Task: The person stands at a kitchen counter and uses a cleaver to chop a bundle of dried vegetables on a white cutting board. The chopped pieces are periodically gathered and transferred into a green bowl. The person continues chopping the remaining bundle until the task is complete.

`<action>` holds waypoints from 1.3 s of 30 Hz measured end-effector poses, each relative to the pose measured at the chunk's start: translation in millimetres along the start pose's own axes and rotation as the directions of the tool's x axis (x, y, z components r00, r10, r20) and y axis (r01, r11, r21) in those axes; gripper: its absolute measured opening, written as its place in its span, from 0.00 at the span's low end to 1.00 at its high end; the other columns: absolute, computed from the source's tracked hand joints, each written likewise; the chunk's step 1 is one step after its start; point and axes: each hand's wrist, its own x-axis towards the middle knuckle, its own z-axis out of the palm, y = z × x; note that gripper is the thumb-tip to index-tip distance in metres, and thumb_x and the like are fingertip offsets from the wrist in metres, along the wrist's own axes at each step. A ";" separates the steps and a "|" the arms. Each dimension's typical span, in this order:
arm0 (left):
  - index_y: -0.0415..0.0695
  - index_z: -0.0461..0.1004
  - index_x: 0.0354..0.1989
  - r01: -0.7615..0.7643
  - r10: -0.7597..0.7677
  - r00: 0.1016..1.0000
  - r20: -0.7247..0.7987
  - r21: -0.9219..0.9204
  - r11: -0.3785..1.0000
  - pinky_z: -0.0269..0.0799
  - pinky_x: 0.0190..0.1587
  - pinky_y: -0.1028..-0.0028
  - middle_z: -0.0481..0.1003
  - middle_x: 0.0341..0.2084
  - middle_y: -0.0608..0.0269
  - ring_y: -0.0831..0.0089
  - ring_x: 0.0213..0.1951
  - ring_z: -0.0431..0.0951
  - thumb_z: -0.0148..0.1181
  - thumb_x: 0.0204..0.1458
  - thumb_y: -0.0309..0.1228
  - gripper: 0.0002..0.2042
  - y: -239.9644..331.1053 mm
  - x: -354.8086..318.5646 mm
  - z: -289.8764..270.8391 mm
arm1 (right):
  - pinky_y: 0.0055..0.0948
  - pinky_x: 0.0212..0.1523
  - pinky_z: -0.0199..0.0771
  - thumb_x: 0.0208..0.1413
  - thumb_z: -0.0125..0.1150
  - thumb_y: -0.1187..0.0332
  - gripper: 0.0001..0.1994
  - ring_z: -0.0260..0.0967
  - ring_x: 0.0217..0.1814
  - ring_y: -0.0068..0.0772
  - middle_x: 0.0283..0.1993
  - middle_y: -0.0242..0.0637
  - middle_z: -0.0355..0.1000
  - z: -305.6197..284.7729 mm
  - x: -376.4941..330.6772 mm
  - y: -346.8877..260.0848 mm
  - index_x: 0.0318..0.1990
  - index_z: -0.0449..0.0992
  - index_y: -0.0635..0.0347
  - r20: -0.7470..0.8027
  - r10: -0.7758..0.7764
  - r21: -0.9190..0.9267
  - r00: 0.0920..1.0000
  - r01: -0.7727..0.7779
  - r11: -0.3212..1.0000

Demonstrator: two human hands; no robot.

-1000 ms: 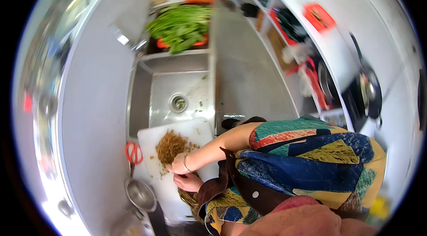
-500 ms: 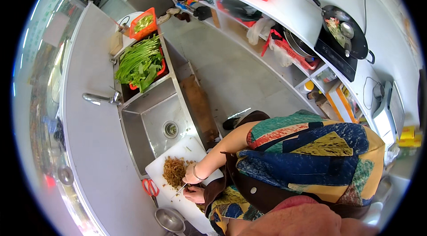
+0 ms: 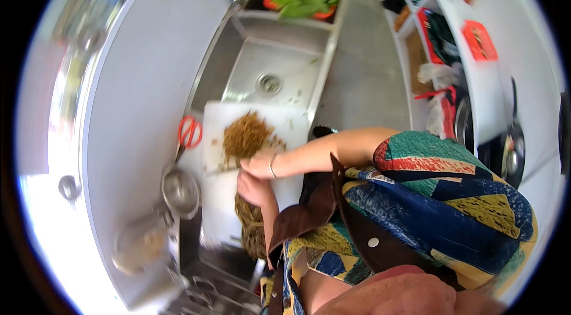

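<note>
Right hand: A bracelet is worn at the wrist of the right hand [image 3: 259,164]; its fingers are curled in, though what is grasped cannot be told from this angle.
Left hand: The near end of a brown bunch [image 3: 251,229] of limp stalks is held down by the left hand [image 3: 256,189], set just beside the right.
Chopped heap: A brown chopped heap [image 3: 245,135] is piled on the white board [image 3: 219,207], just beyond both hands.
Sink: The near edge of a steel sink [image 3: 253,71] is overlapped by the board.
Board's left: Red-handled scissors [image 3: 190,132] and a metal bowl [image 3: 181,192] are seen.
</note>
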 end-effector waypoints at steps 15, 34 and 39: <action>0.44 0.64 0.48 0.030 -0.032 0.997 0.067 0.028 0.999 0.62 0.46 0.59 0.68 0.42 0.52 0.55 0.44 0.68 0.71 0.33 0.34 0.31 -19.9 5.7 -22.6 | 0.45 0.36 0.72 0.50 0.50 0.75 0.12 0.72 0.37 0.56 0.32 0.58 0.72 -20.1 29.7 -6.9 0.41 0.60 0.71 0.171 -0.039 -0.188 0.984 0.072 0.979; 0.47 0.69 0.46 0.202 -0.194 0.979 0.066 -0.141 0.969 0.64 0.51 0.60 0.63 0.49 0.50 0.53 0.47 0.66 0.68 0.38 0.33 0.23 -30.2 21.7 -52.3 | 0.51 0.30 0.69 0.54 0.42 0.75 0.06 0.70 0.29 0.60 0.24 0.59 0.70 -25.3 -26.6 -2.9 0.37 0.57 0.68 -0.003 -0.017 -0.134 1.000 0.016 0.991; 0.50 0.73 0.41 0.144 -0.150 0.988 -0.031 -0.136 0.980 0.63 0.47 0.59 0.67 0.45 0.54 0.53 0.45 0.66 0.65 0.39 0.30 0.17 -28.7 17.7 -40.6 | 0.51 0.27 0.67 0.58 0.43 0.72 0.07 0.69 0.27 0.60 0.22 0.55 0.69 -22.5 -46.9 -5.2 0.38 0.55 0.67 0.047 -0.030 -0.193 0.998 0.038 0.980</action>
